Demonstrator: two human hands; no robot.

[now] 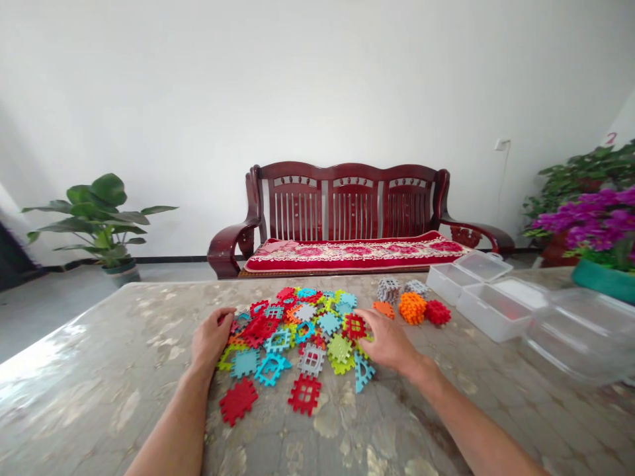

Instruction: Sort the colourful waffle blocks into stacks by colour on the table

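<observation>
A loose heap of notched plastic building tiles (302,324) in red, blue, green, grey and orange lies on the table between my hands. My left hand (211,338) rests against the heap's left edge with its fingers curled inward; whatever they may hold is hidden. At the right edge, my right hand (390,338) has thumb and forefinger apart, touching a red window-shaped tile (354,326). Below that hand lies a blue triangular tile (363,372). Nearer to me are a solid red tile (239,400) and another red window tile (304,395).
Stacked grey tiles (388,289), orange tiles (411,308) and red tiles (437,312) stand right of the heap. Beyond them are clear plastic boxes (491,311) and purple flowers in a teal pot (602,281). A wooden bench (352,198) stands behind the table.
</observation>
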